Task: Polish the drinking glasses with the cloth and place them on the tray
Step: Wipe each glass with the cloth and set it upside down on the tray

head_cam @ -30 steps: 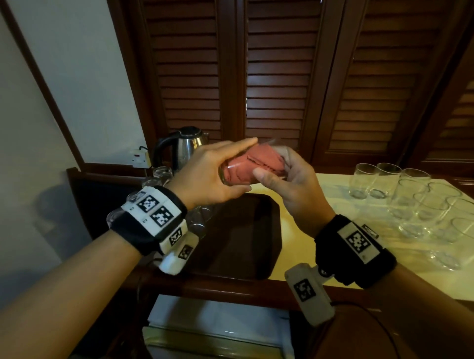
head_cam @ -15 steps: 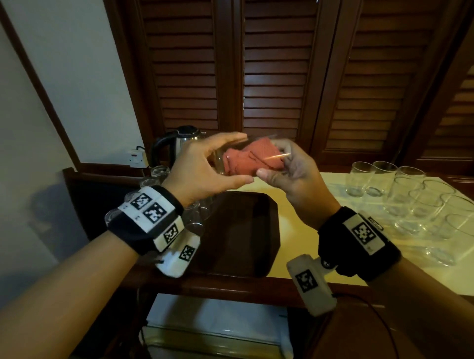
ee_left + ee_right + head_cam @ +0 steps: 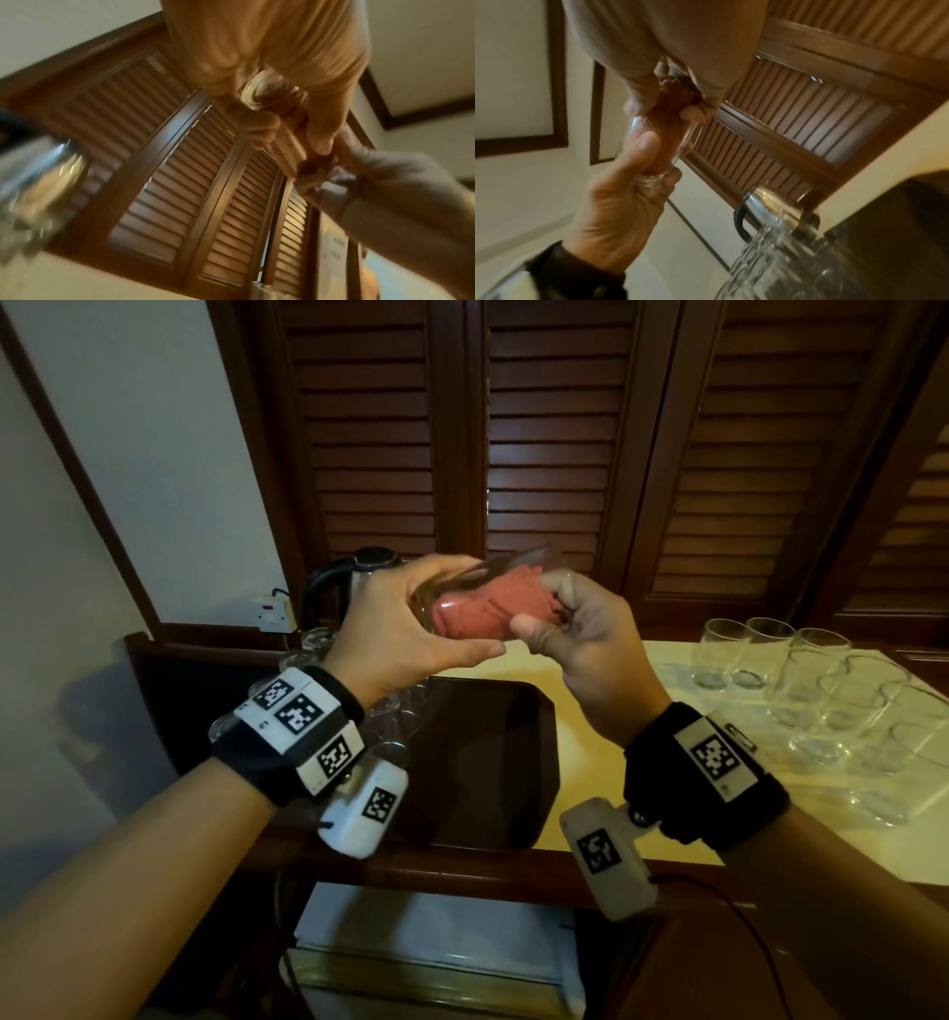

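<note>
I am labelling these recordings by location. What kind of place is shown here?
Probably a hotel room's minibar corner, though a home is possible. An electric kettle stands by a wall socket, many identical drinking glasses wait on the counter beside a dark tray, and louvered wooden doors stand behind.

Cloth now deeper inside glass

tray right half bare, glasses crowding left (kettle behind)

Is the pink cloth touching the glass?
Touching. The head view shows the cloth stuffed inside the glass, pressed against its wall; the right wrist view shows the same.
</note>
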`<state>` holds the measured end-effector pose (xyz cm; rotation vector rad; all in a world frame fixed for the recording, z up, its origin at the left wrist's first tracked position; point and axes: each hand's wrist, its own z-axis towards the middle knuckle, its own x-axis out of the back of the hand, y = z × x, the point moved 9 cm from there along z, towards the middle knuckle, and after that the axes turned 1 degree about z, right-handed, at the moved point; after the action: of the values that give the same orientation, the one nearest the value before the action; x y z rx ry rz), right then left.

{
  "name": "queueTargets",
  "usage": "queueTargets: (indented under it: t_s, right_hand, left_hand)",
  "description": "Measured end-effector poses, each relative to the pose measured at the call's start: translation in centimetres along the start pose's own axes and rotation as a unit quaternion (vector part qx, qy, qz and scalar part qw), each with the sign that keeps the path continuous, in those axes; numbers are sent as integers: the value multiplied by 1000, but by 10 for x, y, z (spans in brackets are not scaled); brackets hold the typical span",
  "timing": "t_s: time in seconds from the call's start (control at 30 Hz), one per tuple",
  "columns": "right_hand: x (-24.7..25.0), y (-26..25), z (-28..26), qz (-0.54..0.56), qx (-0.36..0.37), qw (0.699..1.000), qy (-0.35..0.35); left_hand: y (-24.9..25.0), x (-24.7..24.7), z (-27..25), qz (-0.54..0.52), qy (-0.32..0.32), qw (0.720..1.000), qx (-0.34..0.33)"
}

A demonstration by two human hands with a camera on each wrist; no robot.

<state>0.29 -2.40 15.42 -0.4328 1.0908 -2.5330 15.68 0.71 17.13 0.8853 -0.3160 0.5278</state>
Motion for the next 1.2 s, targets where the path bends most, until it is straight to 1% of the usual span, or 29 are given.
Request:
queueTargets:
  t_s: [0.07, 0.1, 0.13, 0.17, 0.23, 0.3, 0.33, 0.37, 0.4, 0.47, 0.53, 0.57, 0.6, 0.67, 0.73, 0.77, 0.8, 0.83, 0.87, 0.9, 0.93, 0.97, 1.0, 1.03, 1.07, 1.1, 1.13, 1.17, 1.2]
  right_hand:
    - [1, 5, -3, 37, -19, 999, 15]
    - [2, 6, -4, 44, -21, 999, 22]
    - [3, 5, -6, 45, -20, 998, 29]
    - [4, 3, -6, 37, -14, 999, 33]
    - [6, -4, -5, -12, 16, 999, 36]
    - [8, -13, -3, -94, 69, 993, 33]
    - [8, -16, -2, -119, 93, 988, 28]
    - [8, -17, -1, -125, 103, 987, 22]
    - [9, -14, 1, -121, 99, 988, 19]
    - [7, -4, 2, -70, 47, 996, 16]
    - [6, 4, -1, -23, 10, 999, 34]
    - [7, 5, -3, -19, 8, 999, 50]
    - [8, 4, -4, -18, 13, 998, 61]
    - [8, 2, -4, -9, 25, 997, 70]
    - [9, 2, -4, -1, 25, 997, 70]
    - [9, 2, -3, 1, 24, 998, 65]
    - [9, 2, -2, 1, 27, 998, 56]
    - [8, 2, -1, -3, 29, 999, 42]
    - [6, 2, 0, -9, 29, 999, 29]
    - [5, 3, 0, -12, 22, 999, 20]
    - [4, 7, 1, -5, 9, 1000, 15]
    - [3, 11, 0, 12, -8, 1000, 16]
    - [2, 13, -2, 31, -23, 999, 21]
    - [2, 15, -5, 47, -32, 998, 28]
    - [1, 15, -7, 59, -35, 997, 32]
    - [1, 14, -9, 67, -35, 997, 32]
    - [1, 13, -10, 69, -33, 997, 28]
    - [1, 11, -10, 68, -30, 997, 25]
    - [2, 9, -9, 65, -26, 997, 24]
  left_hand:
    - [14, 2, -1, 115, 17, 990, -77]
    - [18, 0, -2, 139, 14, 985, -104]
    - [18, -2, -3, 140, 7, 985, -106]
    - [12, -4, -2, 119, 0, 990, -81]
    - [-3, -12, -2, 6, -34, 999, 19]
    - [-16, -25, -5, -162, -82, 976, 117]
    - [-15, -26, -5, -190, -89, 970, 122]
    - [-11, -24, -4, -187, -85, 973, 108]
    - [-5, -20, -2, -144, -76, 983, 82]
    - [4, -6, 4, 31, -26, 999, 7]
    - [16, -3, 4, 202, 10, 974, -106]
    - [18, -7, 2, 238, 9, 961, -141]
    - [18, -8, 1, 247, 7, 957, -153]
    - [8, -8, 3, 212, -7, 970, -118]
    - [-8, -12, 5, 87, -48, 995, 1]
    - [-17, -18, 2, -20, -75, 994, 75]
    - [-24, -26, -3, -123, -100, 979, 132]
    - [-27, -29, -6, -177, -107, 966, 151]
    - [-26, -28, -6, -185, -103, 967, 143]
    - [-22, -24, -5, -147, -92, 978, 116]
    - [-16, -17, -3, -63, -72, 993, 71]
    - [-9, -11, 0, 51, -54, 997, 11]
    - [0, -9, 1, 161, -39, 984, -59]
    - [8, -10, -1, 229, -32, 965, -121]
    - [14, -11, -4, 252, -35, 954, -161]
    - [14, -12, -6, 249, -38, 951, -176]
    - [12, -11, -6, 232, -40, 957, -169]
    - [6, -10, -5, 190, -45, 972, -130]
    - [-1, -9, -3, 121, -57, 989, -60]
